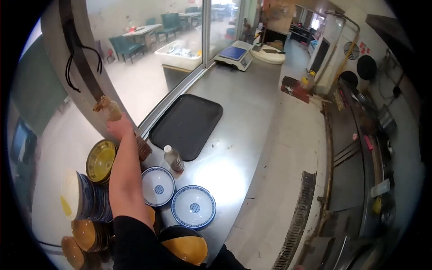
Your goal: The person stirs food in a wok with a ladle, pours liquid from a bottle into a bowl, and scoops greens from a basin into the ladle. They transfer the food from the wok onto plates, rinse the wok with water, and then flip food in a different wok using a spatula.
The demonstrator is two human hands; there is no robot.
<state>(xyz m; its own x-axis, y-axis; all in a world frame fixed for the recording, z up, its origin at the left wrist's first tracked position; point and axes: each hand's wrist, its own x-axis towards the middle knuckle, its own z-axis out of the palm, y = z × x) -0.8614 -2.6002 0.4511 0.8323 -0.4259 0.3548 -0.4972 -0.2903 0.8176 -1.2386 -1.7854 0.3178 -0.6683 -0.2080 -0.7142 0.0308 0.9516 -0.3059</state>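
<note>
My left hand (120, 128) reaches out past the bowls at the left, its fingers closed round a small clear bottle (110, 109) with a brownish top. A reddish-brown block-like object (143, 148) is partly hidden behind my forearm. Near it stands a white-capped bottle (173, 157) with a label. Two blue-and-white bowls (159, 186) sit side by side on the steel counter (243, 130). Under and beside my arm are stacks of yellow-brown bowls (85, 234), a stack of blue-rimmed bowls (74, 193) and a yellow-green bowl (101, 160). My right hand is out of view.
A black tray (189, 123) lies on the counter by the window frame. Farther back are a scale (235, 55) and a round white lid-like object (268, 54). A floor drain (294, 220) and a stove line (355, 148) run along the right. Orange-brown bowls (186, 249) stand near my body.
</note>
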